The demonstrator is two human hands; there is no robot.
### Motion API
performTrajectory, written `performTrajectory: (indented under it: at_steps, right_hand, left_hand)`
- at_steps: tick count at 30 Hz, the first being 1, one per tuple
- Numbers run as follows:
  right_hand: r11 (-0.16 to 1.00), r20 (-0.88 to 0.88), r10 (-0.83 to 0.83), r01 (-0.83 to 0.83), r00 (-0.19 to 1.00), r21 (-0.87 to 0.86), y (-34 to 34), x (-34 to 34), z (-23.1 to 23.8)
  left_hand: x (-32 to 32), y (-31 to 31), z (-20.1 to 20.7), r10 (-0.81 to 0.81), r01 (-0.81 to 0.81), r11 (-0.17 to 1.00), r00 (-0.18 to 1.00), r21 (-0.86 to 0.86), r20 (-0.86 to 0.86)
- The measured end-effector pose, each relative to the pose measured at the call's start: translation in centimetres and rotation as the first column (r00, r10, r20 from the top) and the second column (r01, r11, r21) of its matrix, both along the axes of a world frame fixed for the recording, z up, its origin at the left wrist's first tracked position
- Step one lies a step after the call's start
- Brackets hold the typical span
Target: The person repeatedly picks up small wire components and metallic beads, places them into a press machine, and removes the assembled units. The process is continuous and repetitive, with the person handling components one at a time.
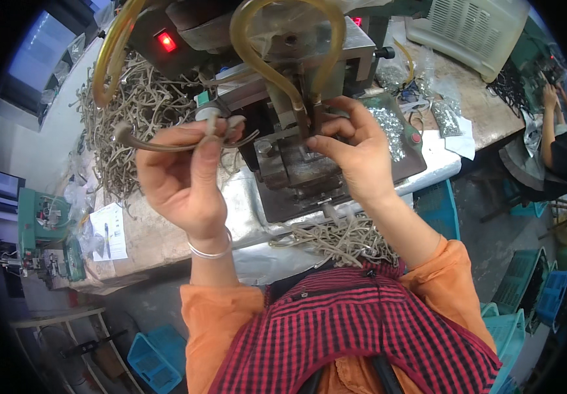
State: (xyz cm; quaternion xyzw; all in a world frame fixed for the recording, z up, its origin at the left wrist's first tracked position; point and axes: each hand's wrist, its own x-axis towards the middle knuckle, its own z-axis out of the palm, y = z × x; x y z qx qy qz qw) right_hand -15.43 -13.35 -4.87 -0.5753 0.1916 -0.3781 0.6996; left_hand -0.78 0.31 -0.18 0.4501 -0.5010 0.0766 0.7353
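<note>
My left hand (181,174) is raised in front of a small bench press machine (290,98) and is closed on a thin beige cord loop (140,140) with knobbed ends. My right hand (352,154) reaches to the machine's die block (296,167), fingertips pinched at the tool under the head; whatever small piece it holds is hidden. A silver bangle (210,251) sits on my left wrist. A heap of the same beige cords (135,105) lies on the bench behind my left hand, and another heap (339,240) lies near my lap.
Yellowish hoses (277,65) arch over the machine, which has a lit red switch (166,42). A tray of small metal parts (388,131) sits right of the die. A green machine (43,226) stands at left. Another person (559,138) works at far right. Blue crates (155,361) sit on the floor.
</note>
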Motion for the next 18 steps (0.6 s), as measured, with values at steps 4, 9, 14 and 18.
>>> performTrajectory:
  at_steps: [4, 9, 14, 18]
  right_hand:
    - [0.977, 0.005, -0.045, 0.045, 0.999, -0.208, 1.3, -1.4, 1.0]
    - [0.858, -0.209, -0.323, 0.192, 0.923, -0.476, -4.0, -3.1, -1.8]
    - [0.783, -0.133, -0.554, 0.459, 0.822, -0.420, -10.3, -6.4, -7.9]
    - [0.485, -0.117, -0.620, 0.262, 0.776, -0.834, -7.8, -6.8, -9.4]
  left_hand:
    - [-1.7, 0.6, -0.7, -0.058, 0.050, 0.998, 0.980, 0.049, 0.193]
    - [-3.8, -0.6, -3.8, -0.143, -0.079, 0.961, 0.681, 0.266, 0.718]
    - [-4.1, -1.8, -3.7, -0.185, -0.070, 0.948, 0.674, 0.311, 0.716]
    - [-4.2, -2.3, -4.6, -0.135, -0.059, 0.965, 0.726, 0.256, 0.675]
